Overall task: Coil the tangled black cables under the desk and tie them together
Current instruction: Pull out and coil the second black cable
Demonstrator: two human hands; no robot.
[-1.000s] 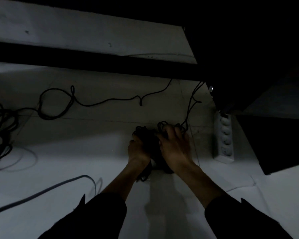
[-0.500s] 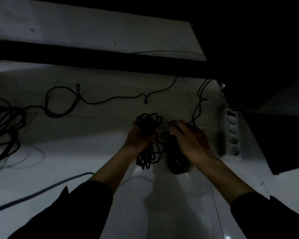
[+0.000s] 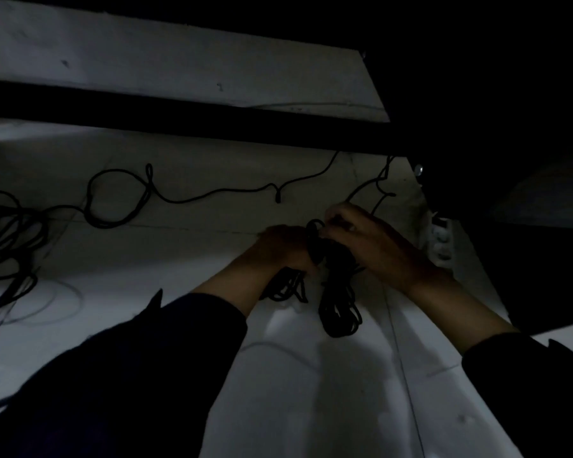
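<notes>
Two coiled bundles of black cable hang side by side above the pale floor: one bundle (image 3: 286,287) hangs below my left hand (image 3: 280,246), which grips its top. The other bundle (image 3: 339,309) hangs below my right hand (image 3: 374,242), whose fingers pinch a small cable loop (image 3: 315,226) between the two hands. A thin black cable runs from my right hand up toward the dark desk side. The scene is dim, so the fingers' exact hold is hard to make out.
A long loose black cable (image 3: 186,200) snakes across the floor behind my hands. A tangled black cable heap (image 3: 4,246) lies at the far left. A white power strip (image 3: 440,239) lies to the right, beside a dark cabinet (image 3: 526,259). A black desk rail (image 3: 179,117) crosses above.
The two bundles were brought closer together and lifted a little. My right hand moved up from the bundle's side to the loop at the top, next to my left hand.
</notes>
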